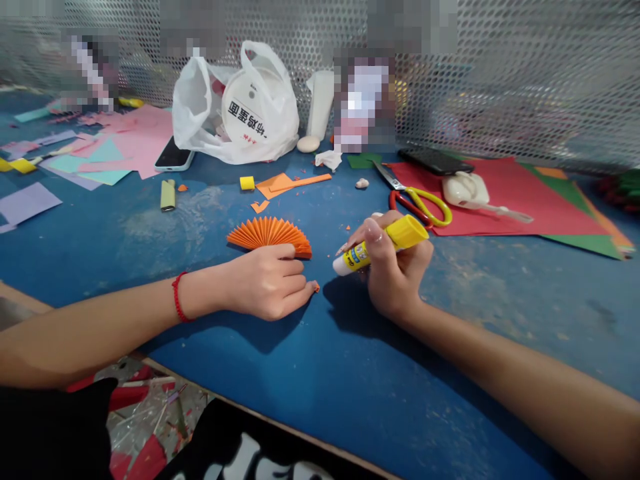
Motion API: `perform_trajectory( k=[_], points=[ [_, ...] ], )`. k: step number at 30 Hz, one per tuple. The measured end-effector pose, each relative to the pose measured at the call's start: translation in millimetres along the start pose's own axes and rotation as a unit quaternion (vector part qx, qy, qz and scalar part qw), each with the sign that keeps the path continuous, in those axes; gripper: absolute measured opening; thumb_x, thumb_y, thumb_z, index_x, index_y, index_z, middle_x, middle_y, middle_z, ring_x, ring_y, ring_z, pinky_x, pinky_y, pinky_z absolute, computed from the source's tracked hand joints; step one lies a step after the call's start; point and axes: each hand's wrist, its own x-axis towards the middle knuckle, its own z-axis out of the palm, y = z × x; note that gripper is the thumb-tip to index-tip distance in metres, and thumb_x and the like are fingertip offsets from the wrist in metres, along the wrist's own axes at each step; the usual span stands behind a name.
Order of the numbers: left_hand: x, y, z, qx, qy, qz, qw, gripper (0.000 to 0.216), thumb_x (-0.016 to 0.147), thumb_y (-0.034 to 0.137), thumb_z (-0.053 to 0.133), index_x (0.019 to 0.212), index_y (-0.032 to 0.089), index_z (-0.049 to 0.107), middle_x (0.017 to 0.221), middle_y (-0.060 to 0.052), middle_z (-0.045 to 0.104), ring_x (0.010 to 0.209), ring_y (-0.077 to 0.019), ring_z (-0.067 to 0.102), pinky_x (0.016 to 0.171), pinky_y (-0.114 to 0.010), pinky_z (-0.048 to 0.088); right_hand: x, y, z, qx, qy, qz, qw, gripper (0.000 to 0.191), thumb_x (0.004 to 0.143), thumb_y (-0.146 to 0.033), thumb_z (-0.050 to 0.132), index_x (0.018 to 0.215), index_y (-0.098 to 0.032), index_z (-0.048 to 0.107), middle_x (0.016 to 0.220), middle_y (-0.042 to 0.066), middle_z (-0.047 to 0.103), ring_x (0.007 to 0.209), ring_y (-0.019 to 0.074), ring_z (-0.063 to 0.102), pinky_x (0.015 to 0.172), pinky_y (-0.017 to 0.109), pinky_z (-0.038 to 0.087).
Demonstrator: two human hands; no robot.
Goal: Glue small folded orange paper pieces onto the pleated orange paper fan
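My left hand (267, 283) rests on the blue table (310, 373), fingers curled and pressed onto the near edge of an orange pleated paper fan (267, 233), pinning it flat. A small orange scrap sits at its fingertips. My right hand (393, 277) is wrapped round a yellow glue stick (383, 243), held tilted with its white tip pointing left and down toward the fan's right end, a short gap away. The yellow end points up and right.
Scissors with yellow and red handles (417, 200) lie behind my right hand on red and green paper sheets (525, 200). A white plastic bag (240, 110), a phone (173, 157), orange scraps (280, 183) and pink paper (135, 137) lie further back. A perforated metal screen (525, 73) closes the far side.
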Motion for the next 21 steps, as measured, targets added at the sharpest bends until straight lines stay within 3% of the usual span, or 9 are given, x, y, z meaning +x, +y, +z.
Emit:
perform_trajectory(
  k=[5, 8, 10, 12, 14, 16, 18, 21],
  points=[
    [-4, -3, 2, -0.045, 0.012, -0.044, 0.998, 0.027, 0.094, 0.015, 0.057, 0.069, 0.017, 0.068, 0.048, 0.003, 0.055, 0.048, -0.0107, 0.053, 0.052, -0.029, 0.036, 0, -3, 0, 0.005, 0.027, -0.012, 1.000, 0.033, 0.093, -0.043, 0.061, 0.067, -0.022, 0.059, 0.059, 0.000, 0.061, 0.051, 0.0144, 0.057, 0.051, 0.031, 0.047],
    [-6, -3, 1, -0.158, 0.049, -0.155, 0.974, 0.017, 0.093, 0.020, 0.060, 0.082, 0.016, 0.073, 0.052, 0.003, 0.059, 0.049, -0.0094, 0.054, 0.054, -0.027, 0.038, 7, -11, -1, 0.001, 0.040, 0.000, 0.999, 0.033, 0.091, -0.043, 0.063, 0.065, -0.023, 0.059, 0.056, 0.000, 0.061, 0.049, 0.0145, 0.057, 0.049, 0.031, 0.048],
    [-6, -2, -2, -0.272, 0.076, -0.292, 0.914, 0.013, 0.090, 0.024, 0.065, 0.086, 0.018, 0.076, 0.050, 0.004, 0.058, 0.047, -0.0080, 0.052, 0.052, -0.024, 0.038, 14, -19, -3, -0.014, 0.022, 0.023, 0.999, 0.027, 0.089, -0.039, 0.067, 0.068, -0.022, 0.061, 0.059, 0.000, 0.064, 0.052, 0.0144, 0.059, 0.050, 0.030, 0.049],
    [-5, -1, -5, -0.368, 0.100, -0.442, 0.812, 0.013, 0.086, 0.029, 0.071, 0.083, 0.019, 0.078, 0.044, 0.005, 0.053, 0.042, -0.0069, 0.047, 0.046, -0.022, 0.034, 20, -28, -5, -0.016, -0.022, 0.057, 0.998, 0.017, 0.085, -0.032, 0.072, 0.074, -0.022, 0.065, 0.064, 0.000, 0.066, 0.053, 0.0128, 0.059, 0.048, 0.026, 0.049],
    [-5, -1, -7, -0.434, 0.129, -0.549, 0.703, 0.016, 0.081, 0.035, 0.075, 0.079, 0.019, 0.079, 0.043, 0.005, 0.053, 0.040, -0.0068, 0.043, 0.041, -0.022, 0.031, 23, -35, -7, 0.021, -0.083, 0.109, 0.990, 0.011, 0.083, -0.030, 0.075, 0.081, -0.021, 0.068, 0.061, -0.003, 0.062, 0.045, 0.0096, 0.054, 0.039, 0.023, 0.043],
    [-5, -3, -6, -0.488, 0.159, -0.601, 0.612, 0.019, 0.077, 0.039, 0.079, 0.079, 0.020, 0.080, 0.048, 0.002, 0.060, 0.041, -0.0072, 0.046, 0.041, -0.021, 0.033, 23, -39, -7, 0.060, -0.134, 0.162, 0.976, 0.012, 0.081, -0.030, 0.076, 0.084, -0.020, 0.070, 0.054, -0.006, 0.057, 0.036, 0.0063, 0.044, 0.032, 0.021, 0.035],
    [-6, -5, -5, -0.535, 0.185, -0.618, 0.546, 0.020, 0.073, 0.039, 0.082, 0.078, 0.020, 0.080, 0.057, 0.000, 0.068, 0.045, -0.0077, 0.051, 0.042, -0.020, 0.039, 20, -42, -4, 0.062, -0.152, 0.191, 0.968, 0.016, 0.078, -0.030, 0.079, 0.085, -0.019, 0.072, 0.055, -0.006, 0.057, 0.034, 0.0047, 0.040, 0.030, 0.020, 0.032],
    [-8, -6, -2, -0.574, 0.211, -0.611, 0.503, 0.017, 0.071, 0.035, 0.084, 0.078, 0.019, 0.080, 0.070, -0.003, 0.075, 0.054, -0.0089, 0.061, 0.050, -0.019, 0.048, 15, -44, 1, 0.021, -0.145, 0.184, 0.972, 0.017, 0.074, -0.028, 0.082, 0.084, -0.018, 0.073, 0.063, -0.003, 0.063, 0.038, 0.0043, 0.044, 0.031, 0.020, 0.033]
  ],
)
